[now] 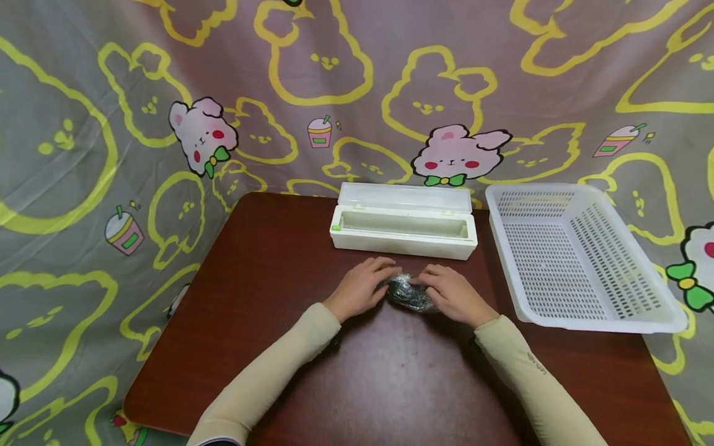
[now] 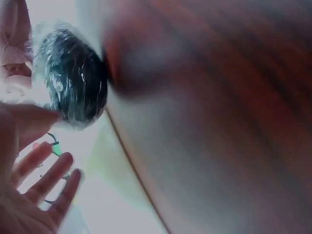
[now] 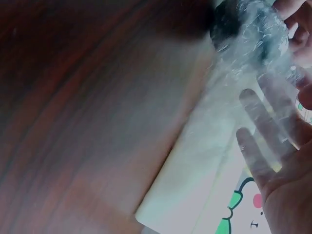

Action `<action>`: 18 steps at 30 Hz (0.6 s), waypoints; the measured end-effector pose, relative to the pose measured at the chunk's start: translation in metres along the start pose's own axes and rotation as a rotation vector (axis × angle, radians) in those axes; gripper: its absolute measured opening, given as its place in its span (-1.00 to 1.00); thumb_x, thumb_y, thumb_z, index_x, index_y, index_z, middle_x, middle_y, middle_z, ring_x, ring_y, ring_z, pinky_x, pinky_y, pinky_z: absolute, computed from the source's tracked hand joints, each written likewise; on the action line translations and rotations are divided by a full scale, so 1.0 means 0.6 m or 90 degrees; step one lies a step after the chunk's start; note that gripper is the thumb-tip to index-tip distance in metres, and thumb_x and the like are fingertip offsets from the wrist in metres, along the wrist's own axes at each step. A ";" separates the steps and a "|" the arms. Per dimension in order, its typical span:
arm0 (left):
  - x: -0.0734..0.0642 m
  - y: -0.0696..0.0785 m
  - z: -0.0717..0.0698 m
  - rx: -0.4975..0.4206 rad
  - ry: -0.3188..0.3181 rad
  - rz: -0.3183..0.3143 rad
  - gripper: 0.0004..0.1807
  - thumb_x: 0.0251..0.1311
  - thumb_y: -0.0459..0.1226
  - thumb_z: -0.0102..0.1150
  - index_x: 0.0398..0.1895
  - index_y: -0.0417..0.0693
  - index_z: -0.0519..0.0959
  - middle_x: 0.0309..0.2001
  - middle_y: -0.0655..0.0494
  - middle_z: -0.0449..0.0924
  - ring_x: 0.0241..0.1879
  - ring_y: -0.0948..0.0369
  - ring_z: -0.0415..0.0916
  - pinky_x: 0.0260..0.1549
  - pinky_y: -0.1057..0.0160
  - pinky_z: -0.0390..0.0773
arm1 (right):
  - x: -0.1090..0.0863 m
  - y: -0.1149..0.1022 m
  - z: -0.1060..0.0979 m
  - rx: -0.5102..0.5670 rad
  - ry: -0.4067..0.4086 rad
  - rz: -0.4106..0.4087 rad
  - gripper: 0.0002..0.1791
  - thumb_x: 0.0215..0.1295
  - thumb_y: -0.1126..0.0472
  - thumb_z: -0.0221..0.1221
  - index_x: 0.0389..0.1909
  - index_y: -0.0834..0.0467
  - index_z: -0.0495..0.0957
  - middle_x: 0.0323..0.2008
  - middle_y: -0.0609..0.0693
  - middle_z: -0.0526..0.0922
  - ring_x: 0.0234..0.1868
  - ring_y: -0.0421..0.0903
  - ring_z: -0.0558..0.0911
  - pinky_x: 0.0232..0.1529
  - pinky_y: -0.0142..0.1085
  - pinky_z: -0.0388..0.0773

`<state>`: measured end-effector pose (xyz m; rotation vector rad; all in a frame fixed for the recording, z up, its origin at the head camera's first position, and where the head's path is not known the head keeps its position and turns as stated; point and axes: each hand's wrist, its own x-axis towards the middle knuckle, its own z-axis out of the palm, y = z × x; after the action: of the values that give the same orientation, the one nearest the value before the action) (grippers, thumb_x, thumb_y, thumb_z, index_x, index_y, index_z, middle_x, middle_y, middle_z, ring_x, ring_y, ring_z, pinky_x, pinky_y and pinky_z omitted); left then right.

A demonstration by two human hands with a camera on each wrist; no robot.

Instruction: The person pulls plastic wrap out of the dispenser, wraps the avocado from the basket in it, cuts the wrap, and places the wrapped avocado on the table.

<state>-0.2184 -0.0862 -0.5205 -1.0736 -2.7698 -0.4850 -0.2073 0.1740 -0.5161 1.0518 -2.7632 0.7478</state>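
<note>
A dark, rounded object wrapped in clear plastic wrap (image 1: 409, 293) lies on the brown table between both hands; what is inside cannot be made out. My left hand (image 1: 359, 289) holds its left side with the thumb side, while the other fingers (image 2: 51, 178) spread away from it in the left wrist view. From the right, my right hand (image 1: 454, 295) pinches the loose clear film (image 3: 234, 83). Its remaining fingers (image 3: 265, 126) stretch out behind the film in the right wrist view. The fingertips that pinch are partly hidden.
Just beyond the hands stands a long white cling film dispenser box (image 1: 401, 243) with its lid raised. A white perforated plastic basket (image 1: 504, 272) sits at the right on the brown table (image 1: 268, 266). Patterned cloth (image 1: 357, 74) hangs behind and at the sides.
</note>
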 end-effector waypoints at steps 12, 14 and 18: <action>-0.004 -0.010 -0.001 -0.105 -0.079 0.018 -0.31 0.23 -0.25 0.45 0.44 0.01 0.46 0.40 0.04 0.50 0.31 0.08 0.55 0.29 0.12 0.55 | -0.004 0.014 0.008 0.081 0.012 -0.048 -0.43 0.11 0.61 0.24 0.10 0.08 0.74 -0.18 -0.02 0.71 -0.10 -0.10 0.61 -0.09 -0.13 0.64; -0.003 -0.012 -0.001 -0.112 -0.108 0.023 -0.19 0.20 -0.17 0.51 0.51 0.00 0.38 0.49 0.02 0.40 0.40 0.06 0.45 0.37 0.10 0.48 | -0.004 0.015 0.010 0.088 0.014 -0.060 -0.42 0.07 0.61 0.33 0.11 0.08 0.73 -0.15 0.00 0.68 -0.09 -0.06 0.64 -0.06 -0.10 0.66; -0.002 -0.014 -0.002 -0.137 -0.130 0.028 -0.06 0.13 -0.07 0.56 0.56 0.00 0.32 0.55 0.02 0.31 0.47 0.07 0.37 0.42 0.09 0.42 | -0.003 0.013 0.012 0.102 0.014 -0.061 -0.38 -0.06 0.54 0.51 0.09 0.10 0.71 0.04 0.05 0.58 0.04 0.01 0.65 0.04 -0.05 0.68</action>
<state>-0.2232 -0.0935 -0.5219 -1.2941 -2.9127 -0.7209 -0.2104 0.1766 -0.5263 1.1875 -2.6486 0.9735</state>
